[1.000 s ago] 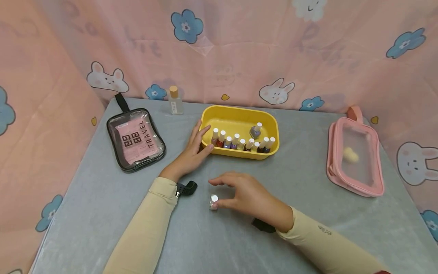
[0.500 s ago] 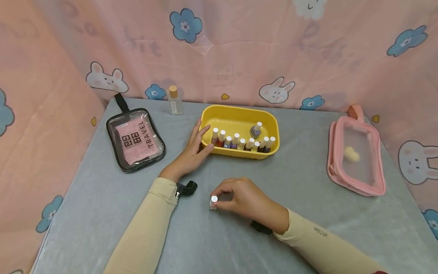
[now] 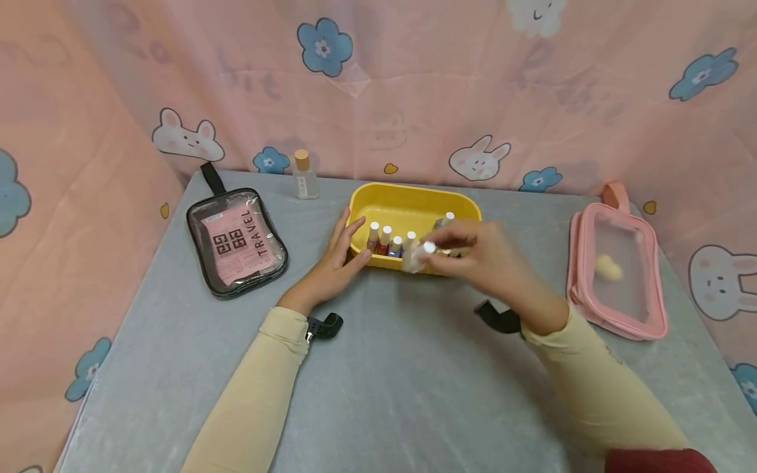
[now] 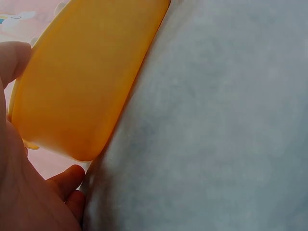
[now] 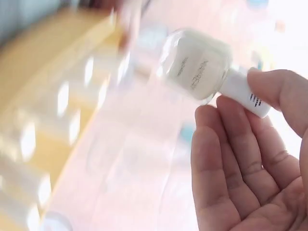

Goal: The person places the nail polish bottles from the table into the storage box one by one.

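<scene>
A small nail polish bottle (image 5: 195,65) with clear glass and pale contents is pinched by its white cap between the thumb and fingers of my right hand (image 3: 491,259). The bottle is off the table, tilted, in front of the yellow basket (image 3: 390,211). My left hand (image 3: 328,266) rests against the basket's left end, fingers spread and thumb by the front wall; the left wrist view shows the hand at the basket's wall (image 4: 86,82). Inside, several white-capped polish bottles (image 3: 384,244) stand along the front side, those at right partly hidden by my right hand. A greyish bottle (image 3: 440,223) lies behind them.
A black-edged clear pouch (image 3: 236,243) with a pink packet lies at left. Behind it stands a glass bottle (image 3: 306,184) with a wooden-coloured cap. A pink clear-front case (image 3: 618,269) is at right. Patterned pink cloth (image 3: 402,85) hangs behind the grey-covered table (image 3: 378,394).
My right hand closed on the nail polish bottle on the table, lifted it, and carried it forward and right to the basket's front. My left hand stayed on the basket.
</scene>
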The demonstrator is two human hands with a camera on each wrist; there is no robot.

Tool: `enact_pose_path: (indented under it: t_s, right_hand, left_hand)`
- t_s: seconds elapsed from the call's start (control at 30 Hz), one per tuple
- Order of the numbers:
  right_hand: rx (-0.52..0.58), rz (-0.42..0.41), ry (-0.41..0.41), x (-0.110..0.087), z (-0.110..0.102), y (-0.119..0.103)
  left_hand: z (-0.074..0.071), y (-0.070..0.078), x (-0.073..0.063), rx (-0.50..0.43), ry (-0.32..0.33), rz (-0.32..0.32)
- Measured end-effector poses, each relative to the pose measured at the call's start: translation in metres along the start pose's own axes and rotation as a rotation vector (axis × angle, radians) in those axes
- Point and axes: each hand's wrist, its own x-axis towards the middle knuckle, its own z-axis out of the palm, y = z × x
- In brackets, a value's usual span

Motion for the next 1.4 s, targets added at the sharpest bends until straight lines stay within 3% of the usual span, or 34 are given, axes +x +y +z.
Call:
enact_pose_path:
  t_s: [0.07,0.17,0.4,0.7,0.93,1.2,1.4]
  right_hand:
    - [-0.040,0.049,0.033,0.015,-0.019,0.010]
    - [-0.062,0.112,0.009,0.037,-0.037,0.028]
    - [-0.087,0.238,-0.132,0.067,-0.039,0.071]
    - [-0.114,0.246,-0.162,0.078,-0.026,0.099]
    - [-0.186,0.359,-0.245,0.083,-0.018,0.106]
    - [-0.178,0.393,-0.239,0.078,-0.013,0.102]
    - [-0.133,0.346,-0.193,0.075,-0.019,0.102]
  left_hand:
    - [0.000,0.001,0.001,0.001,-0.002,-0.001]
    - [0.000,0.001,0.001,0.000,-0.004,-0.006]
    - [0.000,0.001,0.001,0.007,-0.007,0.000]
    - [0.001,0.002,-0.001,-0.003,-0.009,-0.011]
    - [-0.001,0.004,-0.003,-0.006,-0.002,-0.006]
    - [-0.001,0.003,-0.003,0.000,-0.018,-0.008]
    - [-0.003,0.003,0.000,0.002,-0.024,0.011]
